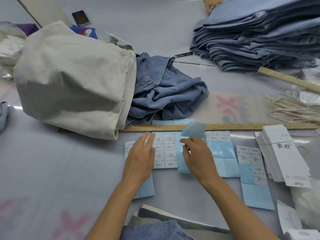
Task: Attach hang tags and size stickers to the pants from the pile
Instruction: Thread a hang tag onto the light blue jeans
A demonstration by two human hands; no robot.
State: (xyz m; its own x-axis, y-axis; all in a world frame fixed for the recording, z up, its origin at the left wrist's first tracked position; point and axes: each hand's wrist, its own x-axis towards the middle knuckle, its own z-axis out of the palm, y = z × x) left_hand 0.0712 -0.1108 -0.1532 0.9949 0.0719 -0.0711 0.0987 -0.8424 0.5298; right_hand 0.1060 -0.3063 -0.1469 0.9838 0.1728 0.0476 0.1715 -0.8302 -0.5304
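Note:
Several sheets of white size stickers on light-blue backing lie in a row before me, below a wooden ruler. My left hand rests flat with straight fingers on the left sheet. My right hand pinches a sticker sheet, and a blue backing flap curls up above its fingers. A stack of white hang tags lies at the right. Crumpled blue jeans spill from a grey cloth sack. A tall pile of folded blue pants stands at the far right.
A bundle of white tag strings lies right of the ruler. A second wooden ruler slants under the pants pile. A dark phone lies at the back. Denim lies at the near table edge. A person's hand touches the pile's far side.

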